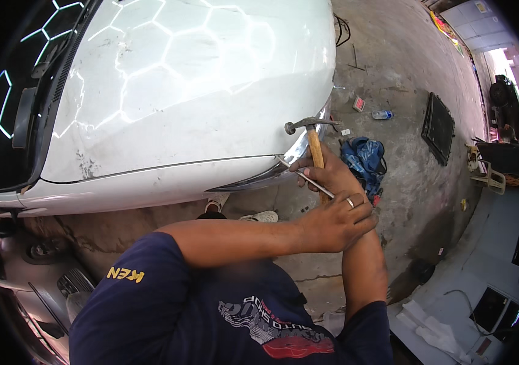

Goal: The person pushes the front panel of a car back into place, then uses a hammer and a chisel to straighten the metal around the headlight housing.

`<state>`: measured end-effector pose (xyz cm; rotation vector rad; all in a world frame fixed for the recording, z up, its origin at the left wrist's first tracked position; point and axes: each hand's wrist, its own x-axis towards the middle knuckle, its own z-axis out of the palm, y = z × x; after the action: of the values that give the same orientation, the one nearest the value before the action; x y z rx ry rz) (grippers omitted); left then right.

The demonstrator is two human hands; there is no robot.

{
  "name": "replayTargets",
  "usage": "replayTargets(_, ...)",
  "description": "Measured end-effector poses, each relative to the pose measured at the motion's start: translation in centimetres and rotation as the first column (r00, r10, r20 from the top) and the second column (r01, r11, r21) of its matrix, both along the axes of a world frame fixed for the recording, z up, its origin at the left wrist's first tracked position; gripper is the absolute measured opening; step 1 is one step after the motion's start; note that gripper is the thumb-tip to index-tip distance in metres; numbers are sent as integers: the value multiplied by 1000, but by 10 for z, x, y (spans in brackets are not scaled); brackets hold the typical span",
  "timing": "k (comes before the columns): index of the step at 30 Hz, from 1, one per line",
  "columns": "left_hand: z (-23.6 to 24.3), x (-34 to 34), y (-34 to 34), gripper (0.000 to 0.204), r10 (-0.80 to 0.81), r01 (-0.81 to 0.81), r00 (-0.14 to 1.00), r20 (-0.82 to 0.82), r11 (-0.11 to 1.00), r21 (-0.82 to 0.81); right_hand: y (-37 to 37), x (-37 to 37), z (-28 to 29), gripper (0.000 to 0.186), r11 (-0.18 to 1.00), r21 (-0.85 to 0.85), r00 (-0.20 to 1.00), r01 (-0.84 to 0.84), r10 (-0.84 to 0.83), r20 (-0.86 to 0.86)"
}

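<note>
My right hand [331,172] is closed round the wooden handle of a hammer [315,146], whose metal head points up beside the car's headlight [299,149]. A slim metal rod [313,182] slants from the front end of the gap between the white hood [198,109] and fender to my left hand. My left hand [340,220], with a ring on one finger, is closed round the rod's lower end and lies across my right wrist. Its grip hides what the rod's end looks like. The rod's upper tip is close to the hood edge; contact I cannot tell.
On the concrete floor beyond the car lie a blue bundle [364,159], a plastic bottle [382,114], a small red-and-white box [358,104] and a black rectangular panel [438,129]. A grey motorcycle [46,274] stands at the left. Another person's shoe [260,216] shows below the fender.
</note>
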<state>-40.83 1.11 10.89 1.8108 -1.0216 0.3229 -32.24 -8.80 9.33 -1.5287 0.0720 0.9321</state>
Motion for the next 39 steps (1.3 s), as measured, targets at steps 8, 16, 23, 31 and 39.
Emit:
replayTargets(8, -12, 25, -16, 32, 52, -51, 998, -42, 998, 26, -16, 21, -35, 58, 985, 175, 996, -7, 22, -83)
replayTargets(16, -40, 5, 22, 27, -314, 318, 948, -51, 934, 161, -18, -21, -32, 46, 952, 199, 970, 234, -242, 19)
replayTargets(23, -59, -36, 95, 14, -504, 511, 858, -97, 820, 257, -60, -73, -47, 38, 860, -81, 860, 504, -491, 138)
replayTargets(31, -48, -26, 97, 12, -565, 586, 807, -168, 738, 335, -15, -100, -49, 36, 759, -51, 757, 649, -637, 145)
replayTargets(39, -39, -26, 99, 13, -571, 612, 785, -241, 656, 441, 17, -109, -58, 45, 754, 113, 618, 647, -605, 501)
